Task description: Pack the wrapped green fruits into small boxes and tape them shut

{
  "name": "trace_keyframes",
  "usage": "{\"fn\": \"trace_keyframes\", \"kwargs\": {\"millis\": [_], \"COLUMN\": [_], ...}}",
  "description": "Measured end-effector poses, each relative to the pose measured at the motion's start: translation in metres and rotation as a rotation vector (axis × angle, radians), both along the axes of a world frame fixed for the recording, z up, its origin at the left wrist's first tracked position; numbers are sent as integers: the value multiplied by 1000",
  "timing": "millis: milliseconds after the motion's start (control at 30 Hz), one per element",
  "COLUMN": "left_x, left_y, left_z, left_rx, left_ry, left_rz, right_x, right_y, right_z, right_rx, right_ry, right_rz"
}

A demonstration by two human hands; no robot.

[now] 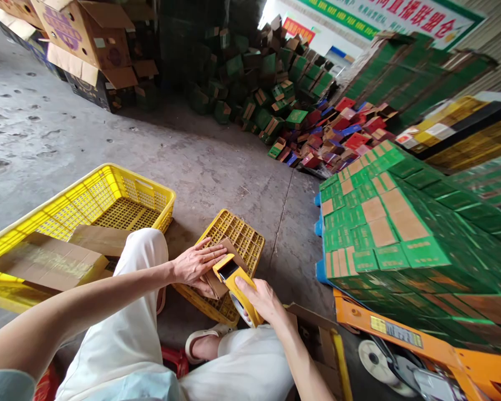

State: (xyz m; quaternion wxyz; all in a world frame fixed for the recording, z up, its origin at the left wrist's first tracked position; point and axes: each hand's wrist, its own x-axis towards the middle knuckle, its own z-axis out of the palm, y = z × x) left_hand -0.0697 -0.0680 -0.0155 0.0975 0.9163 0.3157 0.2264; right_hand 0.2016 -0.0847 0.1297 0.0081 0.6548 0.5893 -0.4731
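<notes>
A small brown cardboard box (232, 249) lies on an upturned yellow plastic crate (250, 240) between my knees. My left hand (197, 266) rests on the box's left side, fingers stretched out flat and together across its top. In my right hand (256, 298) is a yellow tape dispenser (237, 281), with my thumb on its upper side and a tape roll showing beneath. The dispenser's head sits over the near right part of the box and hides it; whether it touches the cardboard I cannot tell.
At left stands a yellow basket (144, 192) holding taped cardboard boxes (50, 262). Stacked green cartons (401, 223) fill the right on a blue pallet (319, 225), beside an orange pallet jack (384, 328). Loose red and green cartons (296, 118) are heaped behind; brown boxes (96, 39) stand at upper left.
</notes>
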Motion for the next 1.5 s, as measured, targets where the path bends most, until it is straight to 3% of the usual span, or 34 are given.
{"fn": "trace_keyframes", "kwargs": {"millis": [233, 633, 800, 1133, 1500], "left_x": [-5, 14, 33, 29, 28], "left_y": [3, -15, -18, -10, -9], "left_z": [-5, 16, 10, 3, 3], "left_rx": [6, 36, -17, -2, 26], "left_ry": [-33, 19, 36, 8, -6], "left_rz": [17, 20, -94, -106, -74], "right_x": [24, 29, 31, 33, 48], "right_y": [-15, -23, -24, -26, -35], "right_z": [5, 4, 4, -2, -1], "right_rx": [-22, 44, 37, 26, 4], "right_ry": [-14, -76, -84, 10, -90], "right_rz": [-14, 10, 11, -1, -7]}}
